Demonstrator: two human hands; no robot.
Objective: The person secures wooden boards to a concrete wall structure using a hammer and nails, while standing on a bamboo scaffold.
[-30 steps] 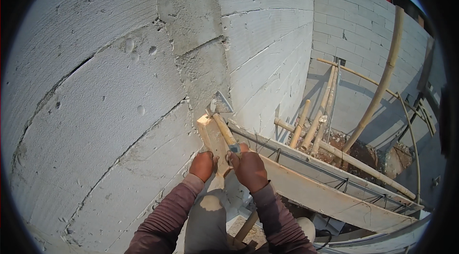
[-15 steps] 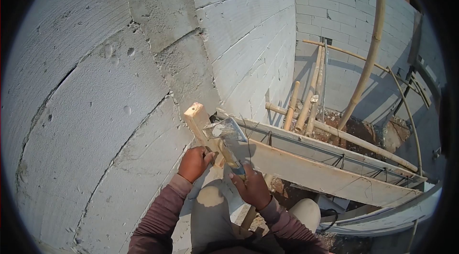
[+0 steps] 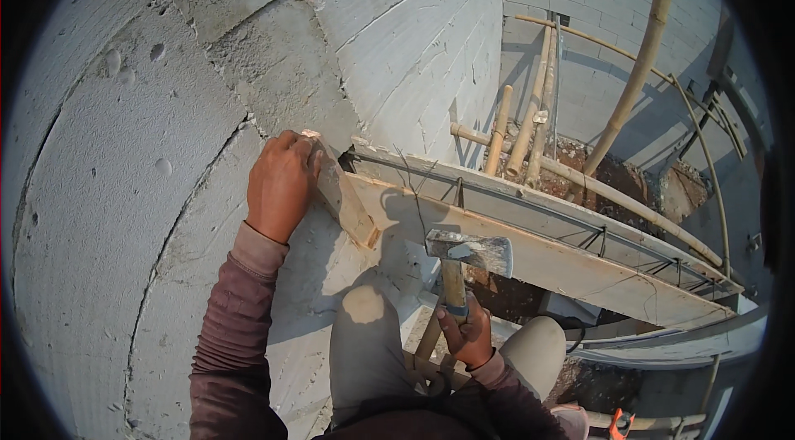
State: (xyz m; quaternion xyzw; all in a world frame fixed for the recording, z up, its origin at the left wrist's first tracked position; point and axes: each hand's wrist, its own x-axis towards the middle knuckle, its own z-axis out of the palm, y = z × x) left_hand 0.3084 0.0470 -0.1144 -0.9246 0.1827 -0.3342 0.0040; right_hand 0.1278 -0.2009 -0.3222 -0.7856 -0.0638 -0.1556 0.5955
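Observation:
My left hand (image 3: 283, 183) is closed around the upper end of a short wooden block (image 3: 351, 210), which leans against the grey block wall (image 3: 207, 84) beside the left end of a long formwork board (image 3: 530, 250). Its fingers wrap over the top, hiding part of that end. Lower and to the right, my right hand (image 3: 466, 334) grips the handle of a hatchet (image 3: 474, 251). The hatchet's worn, whitish head points up, its wide blade to the right and its blunt end to the left. A gap separates the hatchet from the block.
A second board (image 3: 497, 179) runs parallel behind the first, with dark steel bars (image 3: 592, 237) between them. Bamboo poles (image 3: 633, 80) stand and cross at the right, over rubble. My knees (image 3: 364, 307) are below the block. An orange object (image 3: 619, 423) shows at the bottom right.
My left hand has moved up from the block's lower part to its top end. My right hand has drawn the hatchet down and right, away from the block. The view has shifted slightly.

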